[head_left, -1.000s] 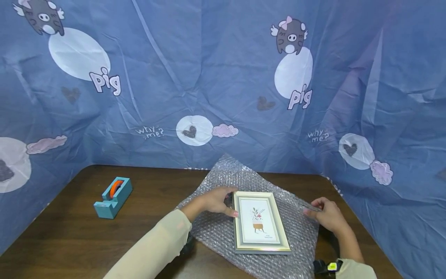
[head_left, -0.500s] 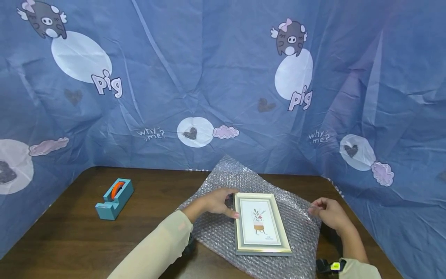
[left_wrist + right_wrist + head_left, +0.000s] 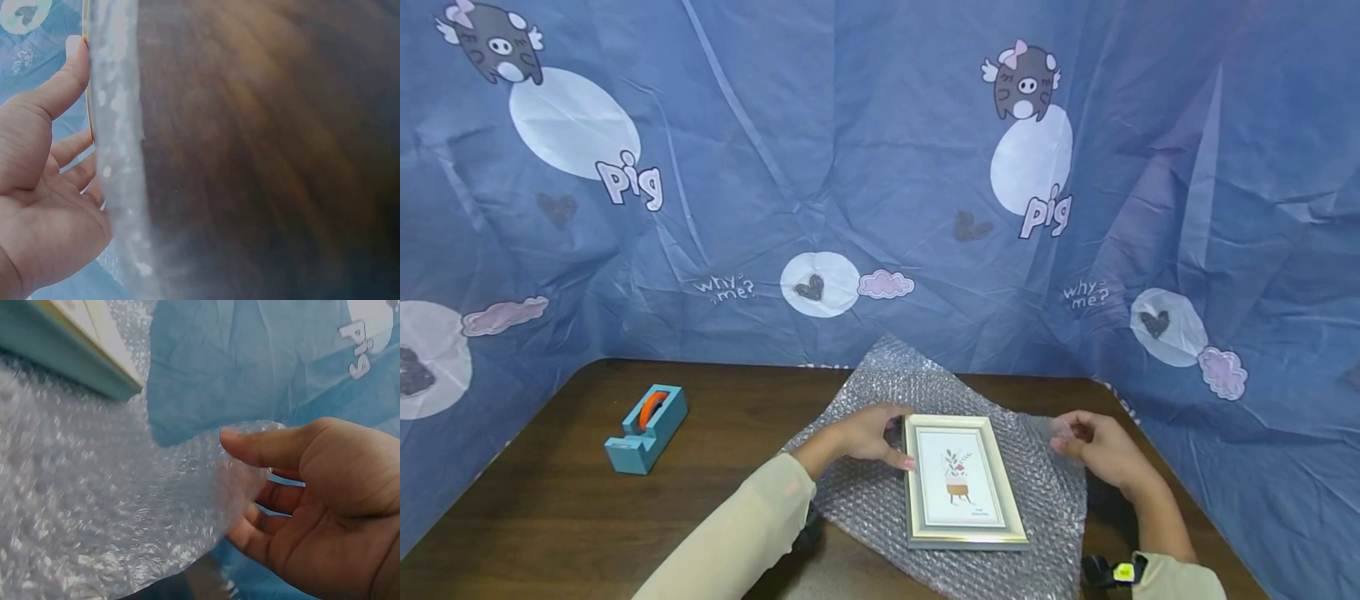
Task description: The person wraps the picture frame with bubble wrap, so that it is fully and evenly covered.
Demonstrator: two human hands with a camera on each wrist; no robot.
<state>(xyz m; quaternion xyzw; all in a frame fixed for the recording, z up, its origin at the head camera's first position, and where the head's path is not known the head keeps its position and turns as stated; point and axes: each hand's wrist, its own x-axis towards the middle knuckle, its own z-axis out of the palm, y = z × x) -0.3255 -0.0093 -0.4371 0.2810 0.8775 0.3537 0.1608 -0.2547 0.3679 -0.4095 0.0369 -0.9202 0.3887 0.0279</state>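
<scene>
A cream-and-gold picture frame (image 3: 966,482), with a potted-plant print inside, lies face up on a sheet of clear bubble wrap (image 3: 1051,508). My left hand (image 3: 867,433) holds the frame's left edge near the top corner, thumb on the rim; its other fingers are partly hidden in the head view. On the other side, my right hand (image 3: 1101,450) pinches the right corner of the bubble wrap between thumb and fingers. That corner is lifted off the table, as the bubble wrap (image 3: 169,506) in the right wrist view shows.
A teal tape dispenser (image 3: 647,429) with an orange roll core stands on the left of the dark wooden table (image 3: 587,525). Behind the table hangs a blue curtain (image 3: 737,200) with pig prints. The far corner of the bubble wrap reaches the table's back edge.
My right hand has shifted its hold on the wrap's corner, and the corner now points up and a little leftward. The left hand and picture frame stay in place.
</scene>
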